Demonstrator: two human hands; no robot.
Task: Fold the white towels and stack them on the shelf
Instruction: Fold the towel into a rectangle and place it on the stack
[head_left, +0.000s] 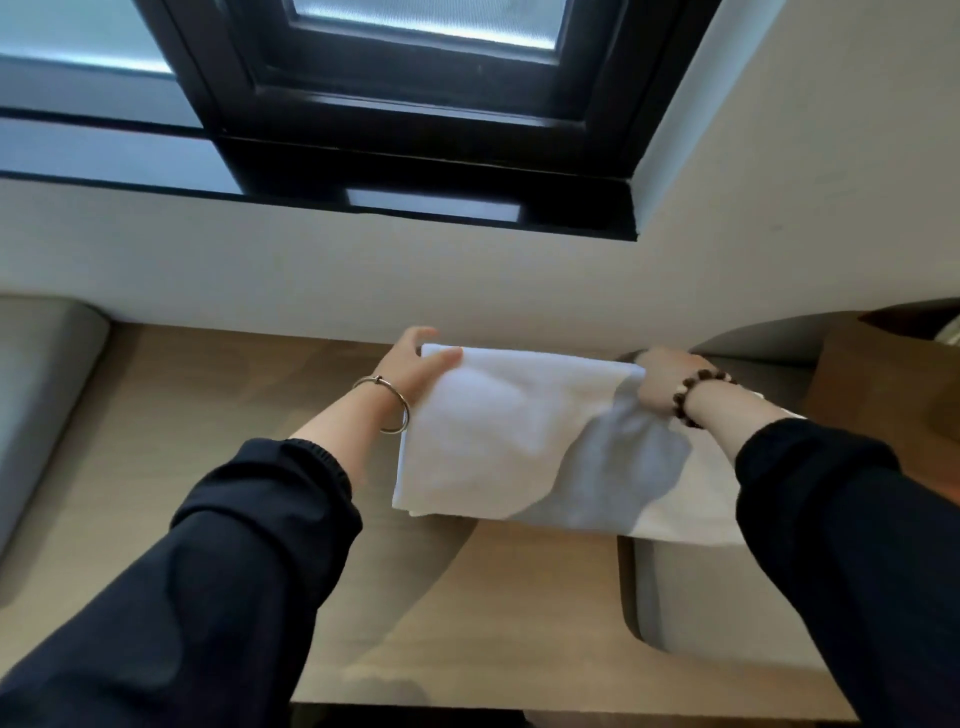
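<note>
Hands: the left hand (413, 366) and right hand (662, 382) each pinch one top corner of the same cloth, arms in dark sleeves stretched forward.
Left grip: the thumb lies over the front of the corner, with the fingers behind it.
Right grip: the fingers curl tight around the bunched corner.
Wrists: a thin silver bangle (392, 405) is on the left, a dark beaded bracelet (691, 395) on the right.
Task thing: a white rectangular cloth towel (498, 441) hangs between the two hands, its top edge pulled taut.
Why held so: probably to square the edges before the next fold.
Towel's lower edge: it hangs free on the left, while the right part drapes toward a grey padded cushion (717, 613); I cannot tell if they touch.
Below: a light brown wooden tabletop (218, 415) lies under the towel, apart from it.
Right, farther: a brown paper bag (878, 379) stands beyond the right hand.
Behind: a plain white wall (311, 260), then a black window frame (415, 124).
Shelf: I cannot tell which surface is meant.
</note>
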